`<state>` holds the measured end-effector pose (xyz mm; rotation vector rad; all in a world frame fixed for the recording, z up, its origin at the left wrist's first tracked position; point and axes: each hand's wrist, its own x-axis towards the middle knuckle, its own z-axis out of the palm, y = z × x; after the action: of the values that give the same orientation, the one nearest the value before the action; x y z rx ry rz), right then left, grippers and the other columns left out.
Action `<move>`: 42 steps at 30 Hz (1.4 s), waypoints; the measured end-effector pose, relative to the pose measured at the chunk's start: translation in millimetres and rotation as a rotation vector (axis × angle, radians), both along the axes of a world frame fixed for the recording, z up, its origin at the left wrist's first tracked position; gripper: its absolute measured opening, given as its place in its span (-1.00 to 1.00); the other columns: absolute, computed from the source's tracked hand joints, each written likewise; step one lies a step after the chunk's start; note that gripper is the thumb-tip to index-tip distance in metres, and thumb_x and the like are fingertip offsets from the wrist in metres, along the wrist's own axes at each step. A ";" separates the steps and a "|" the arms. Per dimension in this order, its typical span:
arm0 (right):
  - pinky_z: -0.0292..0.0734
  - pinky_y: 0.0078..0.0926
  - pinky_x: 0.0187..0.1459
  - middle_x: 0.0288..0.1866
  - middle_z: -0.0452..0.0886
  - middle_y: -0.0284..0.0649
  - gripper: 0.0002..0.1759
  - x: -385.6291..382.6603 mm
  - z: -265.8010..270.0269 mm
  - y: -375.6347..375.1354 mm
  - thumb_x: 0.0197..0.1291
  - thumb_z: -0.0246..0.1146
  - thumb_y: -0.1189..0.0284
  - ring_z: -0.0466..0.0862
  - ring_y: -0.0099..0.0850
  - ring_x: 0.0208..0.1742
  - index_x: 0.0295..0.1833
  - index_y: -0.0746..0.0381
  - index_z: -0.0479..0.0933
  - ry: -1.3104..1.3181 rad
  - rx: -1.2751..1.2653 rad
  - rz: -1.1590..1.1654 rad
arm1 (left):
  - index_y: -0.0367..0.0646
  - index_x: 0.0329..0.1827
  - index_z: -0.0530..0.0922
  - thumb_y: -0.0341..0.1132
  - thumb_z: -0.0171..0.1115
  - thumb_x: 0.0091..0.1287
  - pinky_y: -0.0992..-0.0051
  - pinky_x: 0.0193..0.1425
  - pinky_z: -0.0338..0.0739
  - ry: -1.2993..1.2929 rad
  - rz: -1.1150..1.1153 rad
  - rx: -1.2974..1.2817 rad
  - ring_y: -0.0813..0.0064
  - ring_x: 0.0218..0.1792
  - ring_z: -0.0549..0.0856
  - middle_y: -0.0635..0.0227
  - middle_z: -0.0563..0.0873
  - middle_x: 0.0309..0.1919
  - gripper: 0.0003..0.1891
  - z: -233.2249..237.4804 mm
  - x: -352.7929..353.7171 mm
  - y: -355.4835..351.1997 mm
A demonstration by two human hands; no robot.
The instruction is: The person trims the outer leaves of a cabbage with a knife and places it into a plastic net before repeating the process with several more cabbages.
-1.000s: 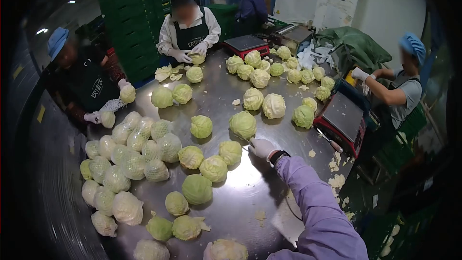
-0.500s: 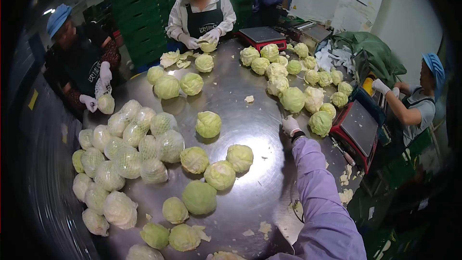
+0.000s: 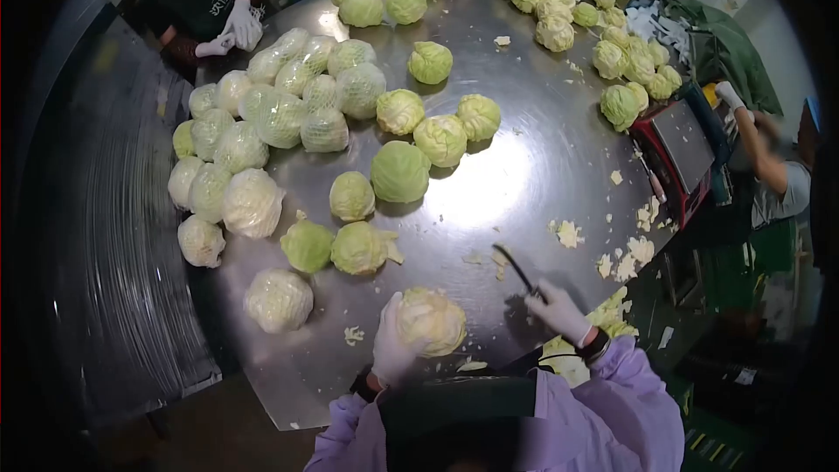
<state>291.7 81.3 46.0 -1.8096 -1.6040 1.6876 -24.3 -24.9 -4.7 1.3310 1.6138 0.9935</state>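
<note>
My left hand (image 3: 396, 346), in a white glove, grips the left side of a pale trimmed cabbage (image 3: 430, 322) near the table's front edge. To the right, my right hand (image 3: 559, 314), also gloved, is closed around a knife (image 3: 516, 268) with a dark, narrow, slightly curved blade. The blade points up and left, apart from the cabbage. Just beyond my left hand sit a green cabbage with a loose leaf (image 3: 358, 248) and a wrapped cabbage (image 3: 279, 301).
Net-wrapped cabbages (image 3: 271, 114) crowd the metal table's (image 3: 489, 210) left side. Bare cabbages (image 3: 620, 57) lie at the far right, near a red scale (image 3: 680, 149). Leaf scraps (image 3: 638, 249) litter the right edge. A co-worker's gloved hands (image 3: 240, 26) are at the far left.
The view has tilted down toward me. My right hand has drawn back from the far-right cabbages and now shows the knife. My left hand has come into view on a cabbage.
</note>
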 end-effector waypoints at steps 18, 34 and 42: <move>0.60 -0.10 -0.31 -0.17 0.55 -0.09 -0.76 -53.1 9.4 -180.2 0.33 0.09 0.32 0.65 -0.04 -0.35 0.06 0.13 0.39 -0.345 0.526 0.116 | -0.36 0.29 0.31 0.18 0.52 -0.09 0.20 0.14 0.50 0.438 -0.250 0.004 0.03 0.13 0.55 -0.05 0.53 0.08 0.00 57.6 65.4 -11.9; 0.58 -0.18 -0.35 -0.24 0.59 -0.03 -0.79 -33.9 -102.4 -110.1 0.25 0.15 0.36 0.63 -0.07 -0.41 -0.09 0.25 0.49 -0.140 0.671 0.167 | -0.33 0.37 0.26 0.04 0.59 -0.09 0.24 0.32 0.41 0.198 -0.360 0.066 0.10 0.27 0.46 -0.01 0.43 0.21 0.03 41.9 29.4 -19.6; 0.51 -0.41 -0.17 -0.28 0.64 -0.08 -0.62 -85.5 -54.7 -112.5 0.34 0.19 0.31 0.58 -0.38 -0.30 0.16 0.31 0.49 0.277 0.286 -0.029 | -0.28 0.51 -0.20 -0.34 0.45 0.17 0.36 0.37 0.36 -0.477 -0.079 -0.196 0.31 0.31 0.39 0.05 0.28 0.34 0.04 10.5 10.1 -57.1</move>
<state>206.2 -31.1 -8.6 -1.3916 -1.5936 1.5249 -14.1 -82.0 5.7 0.9302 1.2483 0.9861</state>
